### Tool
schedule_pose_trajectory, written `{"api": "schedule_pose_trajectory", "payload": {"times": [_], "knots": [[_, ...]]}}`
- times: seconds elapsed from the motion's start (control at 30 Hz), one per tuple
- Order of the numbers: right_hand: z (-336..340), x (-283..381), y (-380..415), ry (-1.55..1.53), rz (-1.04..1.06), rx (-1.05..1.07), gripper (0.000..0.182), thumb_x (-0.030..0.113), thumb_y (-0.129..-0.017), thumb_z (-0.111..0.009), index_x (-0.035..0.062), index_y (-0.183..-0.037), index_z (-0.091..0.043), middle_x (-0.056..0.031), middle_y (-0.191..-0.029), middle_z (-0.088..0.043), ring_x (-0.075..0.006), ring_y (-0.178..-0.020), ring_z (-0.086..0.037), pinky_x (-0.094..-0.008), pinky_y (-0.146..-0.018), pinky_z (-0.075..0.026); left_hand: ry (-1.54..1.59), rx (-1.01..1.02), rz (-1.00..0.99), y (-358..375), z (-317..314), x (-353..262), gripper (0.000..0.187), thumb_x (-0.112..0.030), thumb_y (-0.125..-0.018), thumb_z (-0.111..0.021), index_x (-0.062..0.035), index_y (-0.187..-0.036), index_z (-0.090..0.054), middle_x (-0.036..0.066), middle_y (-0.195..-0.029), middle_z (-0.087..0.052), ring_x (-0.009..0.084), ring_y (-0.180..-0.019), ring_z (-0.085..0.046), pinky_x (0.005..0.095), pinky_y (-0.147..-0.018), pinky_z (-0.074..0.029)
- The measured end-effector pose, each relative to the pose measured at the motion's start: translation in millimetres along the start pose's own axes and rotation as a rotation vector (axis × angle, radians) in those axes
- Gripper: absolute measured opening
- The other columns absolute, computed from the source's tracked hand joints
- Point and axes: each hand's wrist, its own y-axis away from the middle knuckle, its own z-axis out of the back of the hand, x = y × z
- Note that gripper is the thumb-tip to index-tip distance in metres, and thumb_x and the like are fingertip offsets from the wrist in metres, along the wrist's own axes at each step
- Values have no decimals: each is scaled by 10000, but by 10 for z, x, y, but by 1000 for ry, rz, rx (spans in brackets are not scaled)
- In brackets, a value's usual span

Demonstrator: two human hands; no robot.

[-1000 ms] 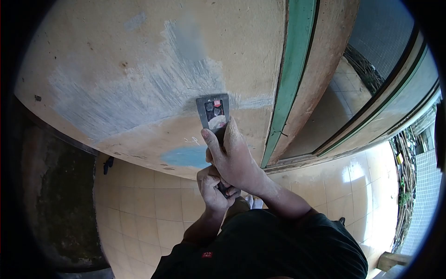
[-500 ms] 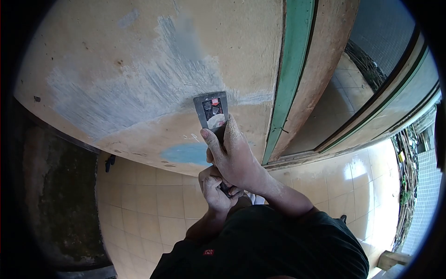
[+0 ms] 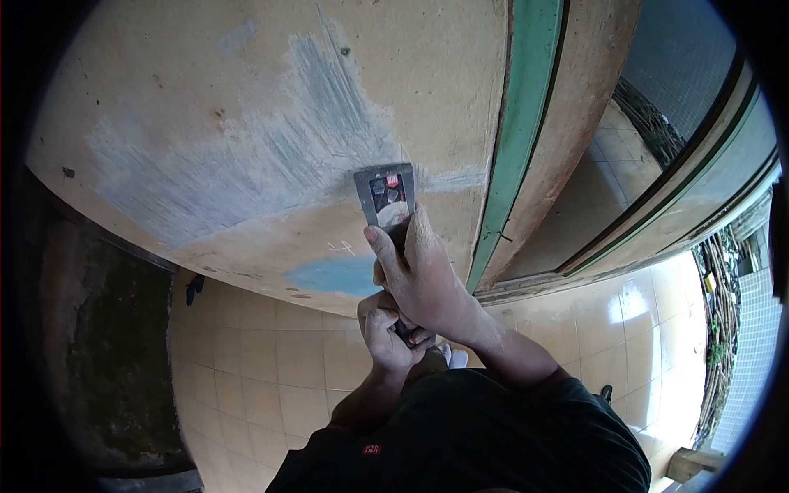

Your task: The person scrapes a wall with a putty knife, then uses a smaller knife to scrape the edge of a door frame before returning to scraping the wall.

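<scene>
Harsh white glare on the right-hand floor tiles (image 3: 604,333), dark fisheye corners

The scraper (image 3: 387,193) has edged slightly to the right along the wall (image 3: 444,82) over this last second, nearer the green post (image 3: 524,107), and its blade covers a bit more of the pale strip (image 3: 454,180) there. The right hand (image 3: 425,286) and the left hand (image 3: 388,338) have gone across with it. Higher up, the haze over the top of the scratched patch (image 3: 238,177) has cleared, so a small dark spot (image 3: 345,51) and crisp scratches show. Behind the shirt (image 3: 493,427), more of a dark object (image 3: 606,393) has come into sight.
</scene>
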Motion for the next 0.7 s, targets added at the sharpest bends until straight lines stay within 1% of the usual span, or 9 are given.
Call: {"api": "schedule_pose_trajectory", "payload": {"times": [0.03, 0.07, 0.2, 0.27, 0.4, 0.53, 0.6, 0.63, 0.7], "knots": [[-10, -1, -10, 12, 23, -1, 227, 119, -938, -506, -39, -930, -344, -142, -605, -524, -221, -527, -575, -351, -462, -426, -9, -32, -3, -3, -13, -14, 310, -314, -879, -315, -110, -692, -454, -2, -484, -357, 102, -344, -324, 235, -304, -270], [0, 38, -34, 13, 56, 12, 231, 127, -939, -508, -35, -931, -344, -139, -600, -522, -218, -525, -574, -350, -456, -425, 100, 8, -26, -46, 37, 5, 296, -307, -876, -316, -108, -705, -454, -2, -482, -347, 99, -344, -321, 232, -306, -271], [-30, 14, 10, 9, 48, -2, 236, 130, -939, -509, -37, -926, -342, -136, -594, -522, -220, -518, -574, -350, -451, -424, 30, 57, -23, -9, 32, -28, 286, -306, -869, -326, -107, -704, -449, -3, -483, -350, 98, -340, -315, 231, -306, -271], [-52, -81, 80, -27, -41, -25, 214, 131, -939, -531, -24, -948, -383, -58, -640, -495, -104, -510, -534, -253, -433, -410, -6, -1, 5, 77, 91, 37, 280, -302, -861, -331, -105, -698, -444, -3, -480, -360, 96, -335, -315, 232, -303, -272], [-71, -6, -63, -18, 70, -23, 195, 124, -943, -520, -15, -976, -386, -64, -650, -495, -105, -501, -522, -253, -428, -410, -1, 13, -40, -68, 29, -89, 278, -306, -858, -331, -116, -703, -463, 1, -477, -377, 99, -330, -324, 233, -290, -261], [-58, -1, 4, -9, 61, 0, 199, 118, -941, -521, -21, -981, -385, -64, -634, -497, -111, -498, -521, -257, -425, -409, -4, 27, -8, -1, 12, -87, 275, -307, -857, -339, -125, -695, -467, 2, -477, -385, 102, -321, -317, 237, -280, -251], [-98, -130, 77, -31, 0, -42, 206, 113, -935, -530, -26, -946, -379, -68, -599, -505, -121, -492, -529, -266, -422, -406, -17, -83, 22, 86, 59, -20, 282, -311, -853, -343, -130, -671, -460, -1, -468, -387, 103, -313, -316, 239, -276, -253], [-88, -147, 35, -32, 10, -48, 206, 113, -935, -530, -26, -946, -379, -68, -599, -505, -121, -492, -529, -266, -422, -406, -22, -72, 20, 38, 72, -25, 282, -311, -853, -343, -130, -671, -460, -1, -468, -387, 103, -313, -316, 239, -276, -253], [-115, -181, -6, 26, 100, -80, 217, 104, -925, -544, -27, -905, -373, -83, -576, -513, -131, -492, -542, -275, -420, -405, 124, -45, 9, 22, 96, -65, 241, -189, -799, -358, -31, -626, -411, 47, -545, -399, 111, -355, -330, 238, -323, -301]]}}
